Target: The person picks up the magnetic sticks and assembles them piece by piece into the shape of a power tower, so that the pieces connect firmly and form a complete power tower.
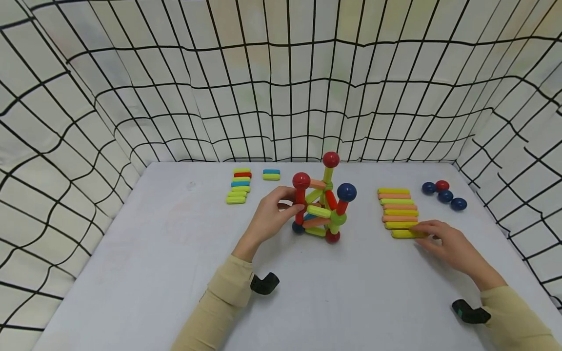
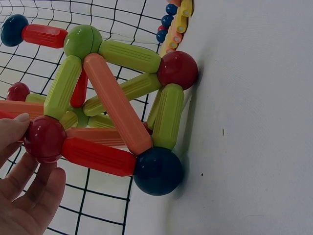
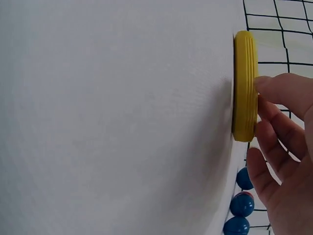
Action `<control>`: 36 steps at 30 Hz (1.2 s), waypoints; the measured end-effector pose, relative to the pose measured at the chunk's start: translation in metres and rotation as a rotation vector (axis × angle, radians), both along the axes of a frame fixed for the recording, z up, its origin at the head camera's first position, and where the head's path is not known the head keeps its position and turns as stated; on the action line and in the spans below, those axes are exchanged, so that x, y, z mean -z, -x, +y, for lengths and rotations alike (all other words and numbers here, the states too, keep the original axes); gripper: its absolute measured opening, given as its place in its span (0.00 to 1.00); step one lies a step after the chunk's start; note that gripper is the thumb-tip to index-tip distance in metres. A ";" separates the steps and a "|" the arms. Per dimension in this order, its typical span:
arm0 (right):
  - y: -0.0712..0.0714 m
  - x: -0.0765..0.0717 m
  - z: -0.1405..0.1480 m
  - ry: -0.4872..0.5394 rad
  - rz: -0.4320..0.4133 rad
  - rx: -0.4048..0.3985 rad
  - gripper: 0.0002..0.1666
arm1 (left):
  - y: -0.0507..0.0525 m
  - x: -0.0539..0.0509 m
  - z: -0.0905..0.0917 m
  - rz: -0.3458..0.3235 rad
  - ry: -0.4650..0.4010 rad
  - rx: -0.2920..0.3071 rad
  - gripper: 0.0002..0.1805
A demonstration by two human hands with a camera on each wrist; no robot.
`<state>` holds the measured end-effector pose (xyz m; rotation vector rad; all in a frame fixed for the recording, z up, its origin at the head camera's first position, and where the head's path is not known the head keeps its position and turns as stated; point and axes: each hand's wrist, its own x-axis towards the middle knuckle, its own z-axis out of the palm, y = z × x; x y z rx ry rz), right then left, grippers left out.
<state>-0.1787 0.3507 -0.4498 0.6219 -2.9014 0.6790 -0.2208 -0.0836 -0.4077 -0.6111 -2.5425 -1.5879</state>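
Note:
A frame of building rods and balls (image 1: 319, 211) stands on the table, its red, green and orange rods joined by red, blue and green balls. My left hand (image 1: 272, 217) grips its left side, with thumb and fingers round a red ball (image 2: 45, 139) in the left wrist view. To the right, my right hand (image 1: 452, 246) pinches the right end of a yellow rod (image 1: 404, 234), the nearest in a row of rods. The right wrist view has this yellow rod (image 3: 244, 88) lying on the table, thumb and fingertips at its side.
More yellow, orange and green rods (image 1: 397, 207) lie in that row. Blue balls (image 1: 445, 196) and a red ball (image 1: 442, 185) sit at the far right. Short rods (image 1: 240, 184) are lined up at the back left, beside a blue rod (image 1: 271, 171). Black netting (image 1: 281, 87) surrounds the table.

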 end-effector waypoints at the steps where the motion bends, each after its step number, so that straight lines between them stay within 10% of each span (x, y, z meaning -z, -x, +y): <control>1: 0.001 -0.001 -0.001 -0.020 -0.005 -0.004 0.15 | 0.000 0.000 0.000 0.000 0.002 -0.001 0.19; 21: 0.011 -0.005 -0.016 -0.120 -0.056 -0.341 0.19 | 0.000 0.000 0.000 0.006 0.015 -0.012 0.20; 36: 0.046 -0.064 -0.104 0.410 -0.261 -0.177 0.21 | 0.000 -0.001 -0.001 0.008 0.021 0.000 0.19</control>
